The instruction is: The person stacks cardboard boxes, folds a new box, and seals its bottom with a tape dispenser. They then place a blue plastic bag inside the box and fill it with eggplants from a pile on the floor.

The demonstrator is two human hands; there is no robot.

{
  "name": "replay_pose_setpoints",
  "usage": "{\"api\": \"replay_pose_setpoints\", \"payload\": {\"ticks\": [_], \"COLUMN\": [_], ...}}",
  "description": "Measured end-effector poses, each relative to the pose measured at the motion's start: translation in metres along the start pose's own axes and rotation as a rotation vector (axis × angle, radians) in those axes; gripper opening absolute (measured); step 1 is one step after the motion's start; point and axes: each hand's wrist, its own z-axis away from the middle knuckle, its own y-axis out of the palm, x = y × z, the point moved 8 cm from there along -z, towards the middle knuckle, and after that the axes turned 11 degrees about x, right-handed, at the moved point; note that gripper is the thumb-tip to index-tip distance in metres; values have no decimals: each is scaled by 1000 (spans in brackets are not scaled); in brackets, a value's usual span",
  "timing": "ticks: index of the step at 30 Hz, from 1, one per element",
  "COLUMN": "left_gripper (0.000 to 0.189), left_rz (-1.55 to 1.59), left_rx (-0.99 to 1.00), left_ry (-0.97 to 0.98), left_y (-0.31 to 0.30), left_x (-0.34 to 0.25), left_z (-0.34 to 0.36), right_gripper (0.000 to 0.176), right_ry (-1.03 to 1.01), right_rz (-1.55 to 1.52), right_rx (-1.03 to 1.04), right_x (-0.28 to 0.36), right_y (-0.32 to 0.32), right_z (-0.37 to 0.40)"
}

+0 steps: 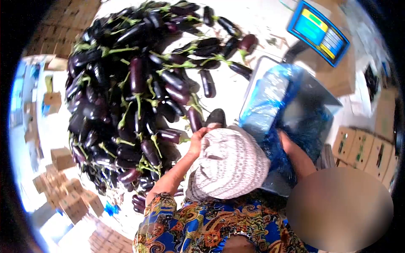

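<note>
My left hand (199, 140) is beside my knee in patterned light trousers (232, 162), at the near edge of a large heap of dark purple eggplants (137, 76). One eggplant (194, 119) lies right at its fingers; whether they grip it is hard to see. On the other side, my right hand (287, 142) is at a crumpled blue plastic bag (276, 122), its fingers closed on the plastic and partly hidden by it. That bag is spread over a grey scale platform (333, 99).
A display with a blue frame (318, 33) stands behind the platform. Cardboard boxes (365, 149) are stacked at the right, and more cartons (69, 194) at the left. Loose eggplants (206, 83) lie on the white floor sheet (228, 99). My dark shoe (216, 117) is beyond my knee.
</note>
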Motion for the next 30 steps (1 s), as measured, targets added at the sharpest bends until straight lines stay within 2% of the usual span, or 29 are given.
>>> {"api": "replay_pose_setpoints", "payload": {"ticks": [1, 4, 5, 6, 7, 9, 10, 11, 13, 16, 18, 19, 20, 21, 23, 25, 30], "left_gripper": [18, 17, 22, 21, 18, 18, 18, 19, 21, 23, 21, 21, 21, 21, 20, 19, 25], "left_rz": [-27, -159, -275, -569, -544, -591, -497, -452, -414, -489, -522, -508, -527, -529, -570, -751, -956], "left_rx": [-18, -54, -54, -146, -249, -351, -377, -349, -319, -298, -308, -301, -288, -277, -278, -277, -370], "left_ry": [6, -46, -44, -3, 84, 122, 62, 101, 8, -70, -83, -74, -40, 3, 35, 250, 397], "left_y": [-5, -8, -6, -13, -27, -50, -62, -68, -71, -65, -54, -50, -44, -42, -34, -38, -76], "left_x": [9, -39, -69, -106, -104, -124, -118, -118, -114, -78, -70, -62, -67, -67, -96, -117, -169], "left_z": [1, 9, 14, 21, 22, 27, 27, 27, 37, 52, 53, 50, 45, 35, 15, -12, -92], "right_gripper": [47, 47, 39, 32, 27, 27, 33, 42, 36, 36, 39, 39, 41, 41, 42, 40, 39], "right_ry": [-6, 25, 35, 40, 310, 181, 148, 115, 147, -178, -146, -2, 230, 108, -80, -55, -41], "right_rz": [-10, 0, 91, 182, 78, 178, 174, 170, 321, 352, 429, 400, 485, 488, 433, 363, 322], "right_rx": [0, 52, 112, 172, 53, 221, 207, 194, -164, -14, 57, 113, 296, 259, 281, 199, 79], "right_x": [-13, -50, -70, -85, -64, -8, -12, -12, 0, 72, 65, 87, 114, 125, 108, 92, 98], "right_y": [1, 2, 1, 0, -26, -47, -48, -50, -52, -59, -57, -69, -76, -76, -54, -53, -74], "right_z": [0, -17, -32, -47, -42, -46, -45, -44, -25, -17, -15, -15, -16, -13, -18, -18, -19]}}
